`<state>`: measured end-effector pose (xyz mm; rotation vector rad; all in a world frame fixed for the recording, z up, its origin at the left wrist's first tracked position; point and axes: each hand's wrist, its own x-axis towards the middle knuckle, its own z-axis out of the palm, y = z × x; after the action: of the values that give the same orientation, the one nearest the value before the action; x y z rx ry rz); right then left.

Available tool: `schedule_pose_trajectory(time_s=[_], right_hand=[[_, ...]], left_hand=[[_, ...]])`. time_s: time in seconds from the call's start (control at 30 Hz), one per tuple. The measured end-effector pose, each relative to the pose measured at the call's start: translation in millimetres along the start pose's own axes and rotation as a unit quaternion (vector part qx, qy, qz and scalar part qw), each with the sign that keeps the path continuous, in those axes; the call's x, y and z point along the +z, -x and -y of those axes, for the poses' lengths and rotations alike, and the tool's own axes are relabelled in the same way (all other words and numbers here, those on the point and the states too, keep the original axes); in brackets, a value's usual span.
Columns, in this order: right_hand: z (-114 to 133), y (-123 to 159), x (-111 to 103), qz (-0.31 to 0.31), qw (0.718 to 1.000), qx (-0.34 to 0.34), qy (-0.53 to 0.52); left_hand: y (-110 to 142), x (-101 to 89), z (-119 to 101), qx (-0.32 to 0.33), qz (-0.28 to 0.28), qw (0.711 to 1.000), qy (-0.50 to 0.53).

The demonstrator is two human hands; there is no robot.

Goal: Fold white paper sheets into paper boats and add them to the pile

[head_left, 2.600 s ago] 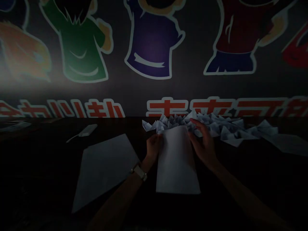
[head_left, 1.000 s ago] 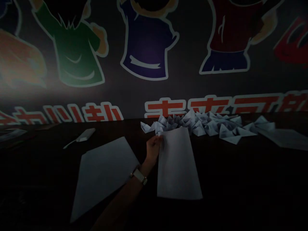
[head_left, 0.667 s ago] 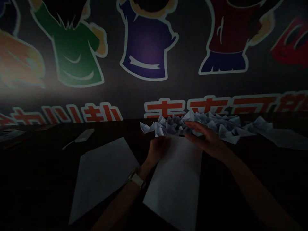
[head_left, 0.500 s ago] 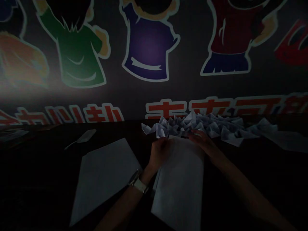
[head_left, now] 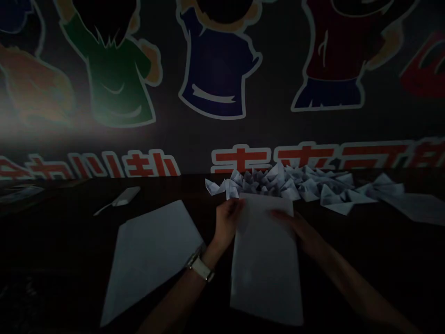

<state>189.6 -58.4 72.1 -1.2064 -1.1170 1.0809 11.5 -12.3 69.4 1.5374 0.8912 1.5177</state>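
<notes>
The left hand pinches plain white, oblong paper in its fingers; the right hand lies blurred over it, grip unclear. Folded papers crowd the worktop along its far edge.

At the right edge of the held sheet, the right hand is blurred and dim, so whether its fingers press or merely graze the paper cannot be told. At the sheet's upper-left corner, the fingertips of the left hand are lost in shadow. Just beyond the sheet, overlapping folded papers defy counting and cover part of the red lettering. High above it, the painted figures are cut off by the top edge. Well right of it, a flat paper is cropped; far left, some papers are too dark to make out.
</notes>
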Motion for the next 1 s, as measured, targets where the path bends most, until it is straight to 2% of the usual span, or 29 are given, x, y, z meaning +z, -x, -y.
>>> schedule_pose_trajectory(time_s=[0.1, 0.13, 0.3, 0.5, 0.7, 1.0], right_hand=[[5, 0, -2, -0.019, 0.996, 0.069, -0.049], [6, 0, -2, -0.031, 0.996, 0.069, -0.056], [10, 4, -3, -0.063, 0.994, 0.047, -0.076], [11, 5, -8, -0.053, 0.995, 0.021, -0.085], [14, 6, -9, -0.059, 0.994, 0.013, -0.086], [14, 10, -16, -0.048, 0.995, -0.025, -0.082]], left_hand=[[2, 0.5, -3, -0.002, 0.006, 1.000, 0.008], [3, 0.8, -5, -0.001, 0.006, 1.000, 0.006], [5, 2.3, -11, -0.012, 0.002, 0.999, 0.031], [7, 1.9, -14, -0.015, 0.015, 0.998, 0.053], [8, 1.1, -17, 0.002, 0.017, 0.999, 0.028], [20, 4.7, -37, 0.004, 0.001, 1.000, 0.019]])
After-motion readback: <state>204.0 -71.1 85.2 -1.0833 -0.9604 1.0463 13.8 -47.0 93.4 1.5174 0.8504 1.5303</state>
